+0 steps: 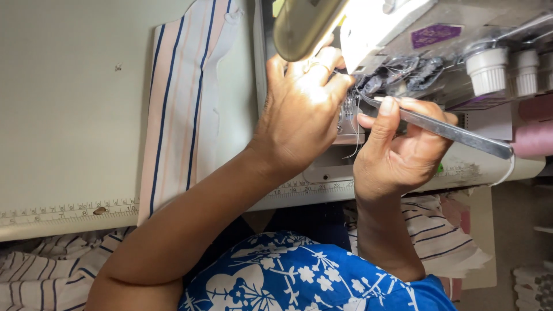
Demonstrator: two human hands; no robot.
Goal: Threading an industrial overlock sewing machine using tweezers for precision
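Both hands were engaged at the sewing machine's needle area [351, 109]: tweezers [449, 131] were pinched by the right hand [397, 152], tips at the needle, while the left hand [302, 109] was curled beside it. Threading was judged in progress; a steady tip placement was required next. Striped fabric [184, 103] lay on the surface [69, 115].

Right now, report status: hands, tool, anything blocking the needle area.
Right hand pinching metal tweezers, tips at the needle area. Left hand up at the machine head, grip unclear. Lamp overhangs; striped fabric lies aside.
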